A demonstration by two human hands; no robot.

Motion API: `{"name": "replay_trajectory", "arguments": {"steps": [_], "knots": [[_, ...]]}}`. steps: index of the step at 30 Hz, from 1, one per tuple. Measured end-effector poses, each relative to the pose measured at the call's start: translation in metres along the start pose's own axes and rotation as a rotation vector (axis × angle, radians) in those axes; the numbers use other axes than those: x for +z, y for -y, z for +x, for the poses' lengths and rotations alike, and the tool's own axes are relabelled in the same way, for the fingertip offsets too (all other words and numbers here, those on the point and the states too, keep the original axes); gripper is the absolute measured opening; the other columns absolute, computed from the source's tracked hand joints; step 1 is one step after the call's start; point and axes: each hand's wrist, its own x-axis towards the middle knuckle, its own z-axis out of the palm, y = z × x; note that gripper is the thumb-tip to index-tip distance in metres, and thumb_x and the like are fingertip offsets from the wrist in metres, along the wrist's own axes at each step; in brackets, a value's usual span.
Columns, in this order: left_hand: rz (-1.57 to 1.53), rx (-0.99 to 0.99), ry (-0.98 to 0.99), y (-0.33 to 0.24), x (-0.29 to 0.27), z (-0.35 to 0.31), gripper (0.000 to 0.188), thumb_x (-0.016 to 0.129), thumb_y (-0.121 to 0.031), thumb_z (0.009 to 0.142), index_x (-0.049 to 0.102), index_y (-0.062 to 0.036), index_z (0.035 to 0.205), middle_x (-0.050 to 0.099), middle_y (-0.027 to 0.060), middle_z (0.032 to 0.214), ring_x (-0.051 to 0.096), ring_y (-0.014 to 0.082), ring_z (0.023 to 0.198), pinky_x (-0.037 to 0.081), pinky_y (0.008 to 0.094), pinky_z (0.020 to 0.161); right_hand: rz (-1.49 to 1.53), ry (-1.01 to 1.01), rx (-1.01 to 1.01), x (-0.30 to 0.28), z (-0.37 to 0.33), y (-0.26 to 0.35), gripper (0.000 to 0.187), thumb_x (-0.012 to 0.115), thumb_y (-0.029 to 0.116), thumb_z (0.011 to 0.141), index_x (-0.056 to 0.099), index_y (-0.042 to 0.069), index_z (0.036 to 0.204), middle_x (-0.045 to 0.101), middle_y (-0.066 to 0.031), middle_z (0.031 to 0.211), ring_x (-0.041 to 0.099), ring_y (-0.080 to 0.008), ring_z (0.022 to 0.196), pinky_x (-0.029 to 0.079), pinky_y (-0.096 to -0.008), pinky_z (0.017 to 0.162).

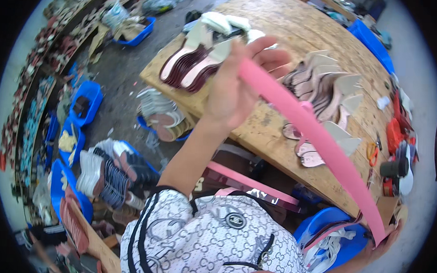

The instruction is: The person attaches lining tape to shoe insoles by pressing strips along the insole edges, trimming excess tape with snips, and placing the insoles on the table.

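A long, flat pink strip stretches slantwise in front of me, from upper middle to lower right. My left hand is raised over the wooden table and holds its upper end, with the fingers partly curled and apart from it. At the strip's lower end is my right hand, closed on it near the right rim of the view; its fingers are partly hidden. Beneath the strip lie several pale pink shoe pieces with cream-coloured flaps. Another pink strip hangs lower down, near my shirt.
Stacked maroon-edged insoles stand at the wooden table's left corner. Orange-handled scissors and a dark jar are at its right side. A blue basin holds white straps. Blue crates and shoe stacks crowd the left floor.
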Motion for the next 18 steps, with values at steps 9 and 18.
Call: {"name": "replay_trajectory", "arguments": {"steps": [9, 18], "knots": [[-0.620, -0.091, -0.101, -0.039, -0.055, 0.026, 0.047, 0.043, -0.037, 0.098, 0.057, 0.0044, 0.114, 0.066, 0.0126, 0.098, 0.063, 0.0228, 0.093, 0.051, 0.0370, 0.086, -0.800, 0.328, -0.145, 0.028, -0.026, -0.004, 0.021, 0.050, 0.009, 0.095, 0.060, -0.003, 0.107, 0.051, 0.0006, 0.060, 0.045, -0.0057, 0.049, 0.033, -0.0189, 0.047], [0.440, 0.240, -0.351, -0.061, -0.055, 0.041, 0.032, 0.049, -0.021, 0.096, 0.054, 0.0029, 0.117, 0.063, 0.0097, 0.091, 0.059, 0.0191, 0.085, 0.051, 0.0313, 0.079, -0.926, -0.143, -0.022, -0.112, -0.033, 0.011, 0.024, 0.049, 0.012, 0.096, 0.059, 0.002, 0.116, 0.050, 0.0022, 0.069, 0.027, -0.0026, 0.047, 0.024, -0.0199, 0.043]]}}
